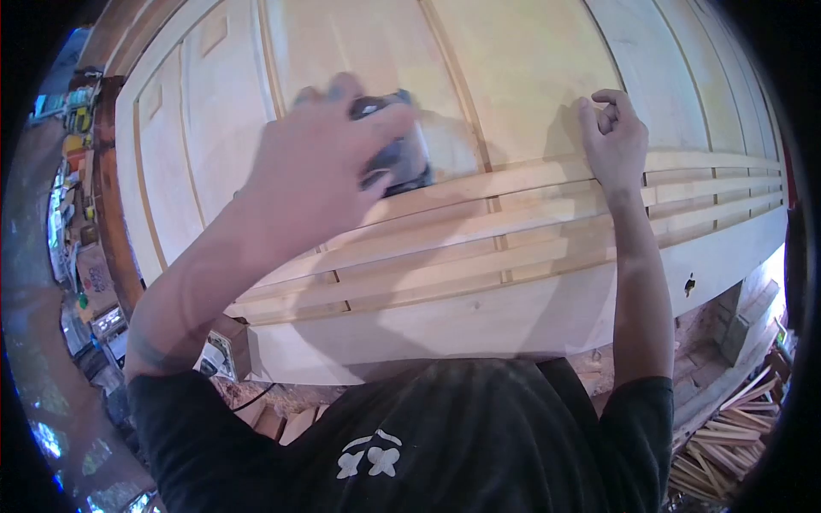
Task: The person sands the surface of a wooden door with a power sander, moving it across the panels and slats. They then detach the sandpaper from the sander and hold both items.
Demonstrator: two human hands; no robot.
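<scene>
My left hand [316,162], blurred by motion, is closed over a dark hand-held power sander [402,154]. The sander rests on the pale wooden panel [530,77], just beyond the slats; its far details are smeared. My right hand [617,137] is on the right, over the panel near the slats, its fingers loosely curled and the thumb apart. Nothing shows in it. Several long wooden slats [505,224] run across the near part of the panel, with narrow gaps and short cross-pieces between them.
A pile of thin wood strips [727,440] lies at lower right, near grey blocks [740,333]. Cluttered tools and boxes [90,274] line the left side. A black cord [255,398] runs below the panel's near edge. A dark notch [689,285] marks the front board.
</scene>
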